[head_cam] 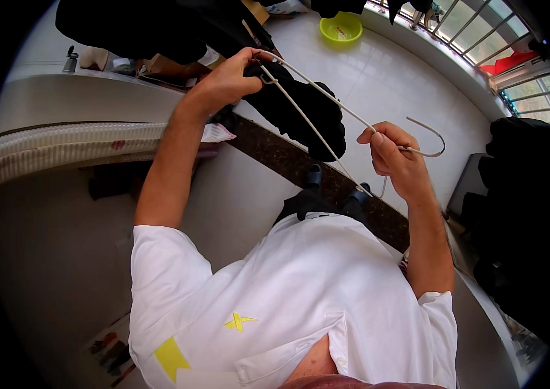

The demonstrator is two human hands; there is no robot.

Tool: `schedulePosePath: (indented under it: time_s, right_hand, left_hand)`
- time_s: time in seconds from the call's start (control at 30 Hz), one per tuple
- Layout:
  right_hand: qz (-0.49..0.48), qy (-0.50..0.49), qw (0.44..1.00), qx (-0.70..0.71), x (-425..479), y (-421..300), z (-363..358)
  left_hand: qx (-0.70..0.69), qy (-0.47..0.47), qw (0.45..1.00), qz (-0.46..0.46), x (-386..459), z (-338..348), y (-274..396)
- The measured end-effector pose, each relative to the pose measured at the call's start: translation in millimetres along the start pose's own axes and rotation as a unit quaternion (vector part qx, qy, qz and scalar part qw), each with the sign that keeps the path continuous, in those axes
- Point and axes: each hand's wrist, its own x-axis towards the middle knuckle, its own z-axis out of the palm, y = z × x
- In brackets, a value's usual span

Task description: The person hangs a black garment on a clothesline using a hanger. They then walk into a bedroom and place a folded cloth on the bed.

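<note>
A white coated-wire clothes hanger stretches between my two hands. At the upper left, my left hand pinches one corner of the hanger, with dark cloth right at its fingertips. My right hand grips the hanger near its neck, and the hook sticks out to the right beyond the knuckles. Black fabric hangs below my left hand, behind the hanger; whether the fingers hold this cloth I cannot tell. The lower wire ends near a bent notch above my right foot.
A yellow-green plastic basin stands on the tiled floor. Dark garments fill the right side, and more hang at the top left. Boxes and small items line a ledge at the left. A dark stone threshold crosses by my slippers. Barred windows are at upper right.
</note>
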Motion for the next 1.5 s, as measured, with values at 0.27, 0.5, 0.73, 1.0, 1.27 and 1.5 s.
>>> schedulePosePath:
  time_s: [0.27,0.5,0.73,1.0,1.27,1.5]
  right_hand:
    - [0.02,-0.01,0.99,-0.139,-3,-36,1]
    - [-0.011,-0.013,0.953,-0.303,-5,-85,17]
    - [0.002,-0.014,0.963,-0.268,-11,-77,1]
    - [0.115,-0.029,0.965,-0.235,-54,-120,-45]
    - [0.092,-0.029,0.944,-0.315,-74,-127,-105]
    - [-0.036,0.214,0.954,-0.206,-70,-173,-184]
  left_hand:
    - [-0.038,-0.048,0.998,0.023,-7,4,6]
    - [-0.125,-0.078,0.989,0.008,-18,17,-6]
    - [-0.111,-0.022,0.993,0.034,-8,33,-18]
    - [-0.198,-0.077,0.975,0.059,0,79,12]
    - [-0.277,0.031,0.957,0.077,31,100,22]
    - [-0.361,0.049,0.929,0.068,85,88,2]
